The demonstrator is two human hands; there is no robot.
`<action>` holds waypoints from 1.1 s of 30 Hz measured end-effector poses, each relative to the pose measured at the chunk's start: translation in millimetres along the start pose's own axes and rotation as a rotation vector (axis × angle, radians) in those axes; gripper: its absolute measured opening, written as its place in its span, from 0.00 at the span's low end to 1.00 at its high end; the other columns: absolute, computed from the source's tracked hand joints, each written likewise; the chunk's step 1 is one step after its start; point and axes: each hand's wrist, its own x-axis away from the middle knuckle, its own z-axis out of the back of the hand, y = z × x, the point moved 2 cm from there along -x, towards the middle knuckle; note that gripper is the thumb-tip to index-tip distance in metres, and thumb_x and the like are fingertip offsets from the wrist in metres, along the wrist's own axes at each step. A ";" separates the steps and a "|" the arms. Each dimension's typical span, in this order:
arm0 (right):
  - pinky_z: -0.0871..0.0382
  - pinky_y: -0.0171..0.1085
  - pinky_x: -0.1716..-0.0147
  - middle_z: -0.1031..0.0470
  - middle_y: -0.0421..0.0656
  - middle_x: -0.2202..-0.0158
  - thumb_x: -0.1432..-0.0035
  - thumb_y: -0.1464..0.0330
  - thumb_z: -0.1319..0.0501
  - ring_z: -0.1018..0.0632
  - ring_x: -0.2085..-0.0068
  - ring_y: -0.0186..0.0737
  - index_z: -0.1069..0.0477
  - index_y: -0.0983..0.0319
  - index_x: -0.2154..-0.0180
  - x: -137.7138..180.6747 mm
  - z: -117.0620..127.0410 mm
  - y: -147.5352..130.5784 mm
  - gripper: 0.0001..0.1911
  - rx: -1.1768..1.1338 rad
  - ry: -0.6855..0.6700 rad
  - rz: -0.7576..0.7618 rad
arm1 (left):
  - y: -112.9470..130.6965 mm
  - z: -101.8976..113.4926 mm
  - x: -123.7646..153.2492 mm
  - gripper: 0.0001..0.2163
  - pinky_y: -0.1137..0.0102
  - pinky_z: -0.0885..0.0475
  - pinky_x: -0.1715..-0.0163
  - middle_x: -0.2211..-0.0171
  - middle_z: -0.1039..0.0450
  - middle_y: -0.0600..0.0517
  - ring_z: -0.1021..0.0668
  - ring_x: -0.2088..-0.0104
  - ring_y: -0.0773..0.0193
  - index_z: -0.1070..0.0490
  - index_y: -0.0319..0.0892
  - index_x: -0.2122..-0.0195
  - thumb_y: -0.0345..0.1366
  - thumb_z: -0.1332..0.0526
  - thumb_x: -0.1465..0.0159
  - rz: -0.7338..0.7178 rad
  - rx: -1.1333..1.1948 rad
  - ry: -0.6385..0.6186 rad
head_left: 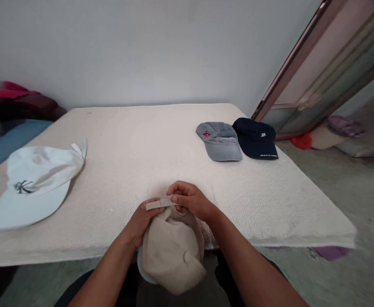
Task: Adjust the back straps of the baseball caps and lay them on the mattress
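A beige baseball cap (172, 251) hangs at the table's near edge, its crown towards me and its back strap (158, 204) uppermost. My left hand (142, 221) grips the cap beside the strap's left end, thumb along the band. On the strap's other end, my right hand (190, 200) is closed with thumb and fingers pinching it. The inside of the cap is mostly hidden. To the left lies a white cap (43, 170) with a dark letter logo. A grey cap (220, 138) with a red logo and a navy cap (255, 136) lie side by side at the right.
A cream textured cloth covers the table (136, 145), which meets a pale wall (161, 51). Dark red and pink items (21, 98) are piled at the far left. A framed door (302, 85) and bags (334, 132) stand at the right. Purple cloth (330, 253) lies on the floor.
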 end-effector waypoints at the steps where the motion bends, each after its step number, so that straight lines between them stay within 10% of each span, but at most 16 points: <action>1: 0.44 0.27 0.81 0.36 0.34 0.77 0.47 0.66 0.38 0.36 0.79 0.25 0.32 0.62 0.64 -0.5 0.1 0.4 0.09 -0.006 0.005 -0.002 | 0.0 -0.1 0.2 0.07 0.70 0.31 0.67 0.70 0.22 0.48 0.23 0.71 0.63 0.24 0.39 0.67 0.31 0.34 0.48 -0.003 0.002 -0.004; 16: 0.47 0.28 0.81 0.38 0.33 0.80 0.47 0.66 0.37 0.40 0.80 0.25 0.32 0.62 0.64 -1.3 -2.3 0.0 0.09 0.090 -0.021 -0.006 | -2.4 2.9 -2.0 0.07 0.76 0.38 0.78 0.78 0.29 0.55 0.30 0.79 0.71 0.28 0.38 0.72 0.33 0.31 0.49 -0.080 -0.079 0.066; 33: 0.38 0.32 0.74 0.32 0.38 0.75 0.44 0.61 0.40 0.31 0.76 0.29 0.32 0.65 0.69 6.1 3.8 -6.4 0.12 0.127 -0.113 -0.097 | -4.9 -7.7 1.7 0.10 0.68 0.29 0.71 0.71 0.21 0.43 0.22 0.74 0.58 0.22 0.34 0.67 0.34 0.34 0.49 0.061 0.155 -0.049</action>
